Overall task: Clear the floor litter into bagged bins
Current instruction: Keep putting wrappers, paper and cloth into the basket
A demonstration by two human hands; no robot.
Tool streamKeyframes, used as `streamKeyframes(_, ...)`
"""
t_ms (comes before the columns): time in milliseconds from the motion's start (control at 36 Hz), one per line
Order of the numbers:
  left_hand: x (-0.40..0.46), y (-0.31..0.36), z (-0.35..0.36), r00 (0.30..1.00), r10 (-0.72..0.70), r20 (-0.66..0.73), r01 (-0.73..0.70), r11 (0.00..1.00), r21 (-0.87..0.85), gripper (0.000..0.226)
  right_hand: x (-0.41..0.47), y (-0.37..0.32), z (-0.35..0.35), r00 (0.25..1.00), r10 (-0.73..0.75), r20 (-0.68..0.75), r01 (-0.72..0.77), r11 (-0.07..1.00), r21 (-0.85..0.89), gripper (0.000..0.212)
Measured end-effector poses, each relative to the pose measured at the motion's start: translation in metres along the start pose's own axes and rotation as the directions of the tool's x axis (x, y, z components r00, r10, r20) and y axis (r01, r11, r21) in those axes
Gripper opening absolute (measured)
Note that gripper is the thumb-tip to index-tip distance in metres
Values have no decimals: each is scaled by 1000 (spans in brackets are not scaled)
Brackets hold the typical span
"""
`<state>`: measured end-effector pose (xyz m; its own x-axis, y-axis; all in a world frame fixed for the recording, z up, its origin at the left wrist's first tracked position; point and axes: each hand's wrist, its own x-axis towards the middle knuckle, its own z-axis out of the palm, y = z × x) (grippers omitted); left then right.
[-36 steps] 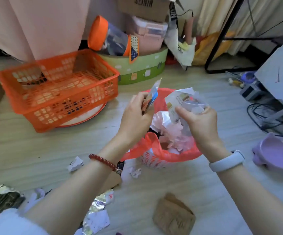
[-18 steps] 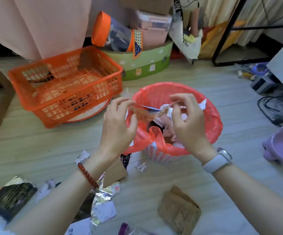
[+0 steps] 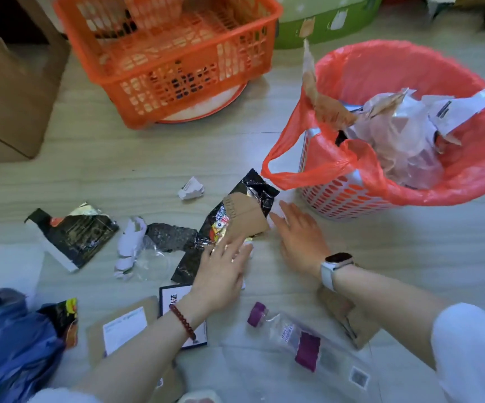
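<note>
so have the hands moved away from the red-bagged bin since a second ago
Yes. Both hands have come down off the bin to the floor litter beside it: left hand on the wrapper pile, right hand flat near the bin's base.

home floor (image 3: 409,242), laundry basket (image 3: 165,53), bin (image 3: 348,196)

Pale wood-plank floor (image 3: 409,242) under you, red-bagged white lattice bin (image 3: 348,196) standing on it, orange plastic mesh basket (image 3: 165,53), crumpled white paper ball (image 3: 191,189), black foil snack wrapper (image 3: 252,196), flat brown cardboard piece (image 3: 248,216), purple-capped clear bottle (image 3: 287,333).
</note>
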<state>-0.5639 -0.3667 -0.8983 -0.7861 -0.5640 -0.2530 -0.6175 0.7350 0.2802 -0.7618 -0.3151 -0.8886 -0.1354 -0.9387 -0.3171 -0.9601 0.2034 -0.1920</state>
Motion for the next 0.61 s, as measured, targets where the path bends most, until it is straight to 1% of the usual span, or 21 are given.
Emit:
streamKeyframes(28,3,2,1,997,41,59,-45,996,76,69,2,2,5,997,38,65,-38,999,-4,61)
streamKeyframes(83,5,5,4,979,121,164,-150,973,177,72,-1,5,13,989,80,125,-77,997,-30,60)
streamKeyframes(139,6,1,6,945,87,315,-160,964,214,70,-6,6,20,992,56,110,-50,997,-58,53)
streamKeyframes(194,5,-1,5,940,85,332,-168,958,232,72,-12,6,23,994,34,109,-27,997,-65,46)
streamKeyframes(278,1,-6,4,937,95,337,-173,962,210,76,-16,9,26,990,58,128,-55,998,-31,41)
streamKeyframes(333,-3,-10,7,951,126,281,-175,972,158,72,-18,11,29,991,53,124,-54,999,3,40)
streamKeyframes(389,-6,-15,8,966,219,137,-233,968,94,63,-20,13,30,993,32,110,-35,999,27,40)
streamKeyframes(444,-10,-22,15,955,298,1,-297,951,82,52,-22,12,30,995,21,102,-26,998,48,41)
streamKeyframes(528,-16,-23,20,943,313,-111,-314,949,13,41,-22,9,28,995,27,94,-36,996,88,40)
streamKeyframes(611,-19,-27,28,942,294,-163,-299,954,-7,42,-22,6,26,999,24,44,-31,986,161,40)
